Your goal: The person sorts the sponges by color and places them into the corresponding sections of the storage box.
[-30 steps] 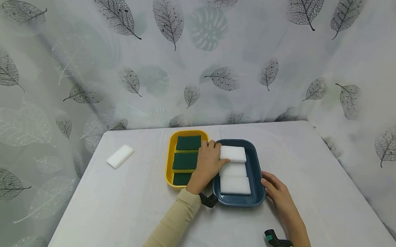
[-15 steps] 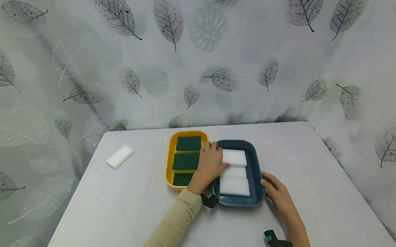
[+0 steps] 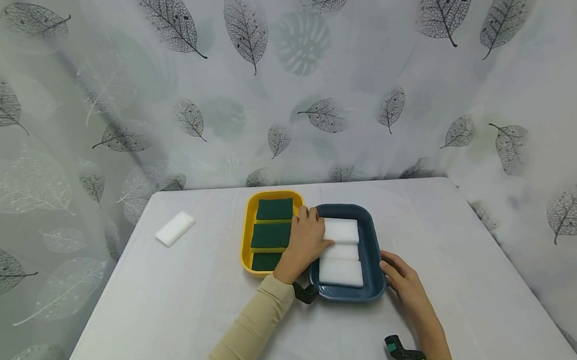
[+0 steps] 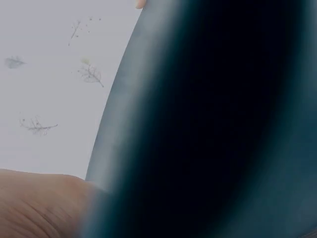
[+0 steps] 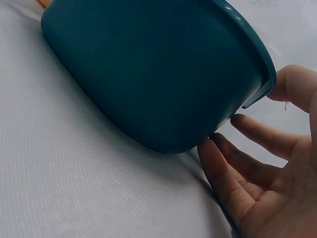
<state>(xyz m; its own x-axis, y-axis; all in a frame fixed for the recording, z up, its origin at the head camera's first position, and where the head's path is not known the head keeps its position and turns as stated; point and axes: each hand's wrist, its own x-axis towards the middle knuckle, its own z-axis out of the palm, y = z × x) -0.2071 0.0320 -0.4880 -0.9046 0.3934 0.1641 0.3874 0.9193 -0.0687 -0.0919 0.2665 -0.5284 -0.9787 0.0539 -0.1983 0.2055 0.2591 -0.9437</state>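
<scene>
My left hand (image 3: 306, 239) reaches across the left rim of a blue tray (image 3: 375, 269). Its thumb and fingers pinch the left end of the farthest white sponge (image 3: 342, 230), hiding that end. Two more white sponges, the middle one (image 3: 341, 251) and the nearest one (image 3: 341, 272), lie in a column below it. On the tray's right side, the fingertips of my right hand (image 3: 406, 279) touch the outer wall. The right wrist view shows these fingers (image 5: 262, 136) against the tray's curved side (image 5: 148, 74). Dark blur covers most of the left wrist view.
Beside the blue tray stands a yellow tray (image 3: 249, 226) with green-and-yellow scrub sponges (image 3: 270, 235), partly behind my left hand. A single white sponge (image 3: 175, 228) lies far left on the white table (image 3: 167, 303). A leaf-print curtain (image 3: 292, 94) hangs behind.
The farthest white sponge has shifted slightly toward me and sits lower in the tray, my left hand moving with it. My right hand has stayed at the tray's side.
</scene>
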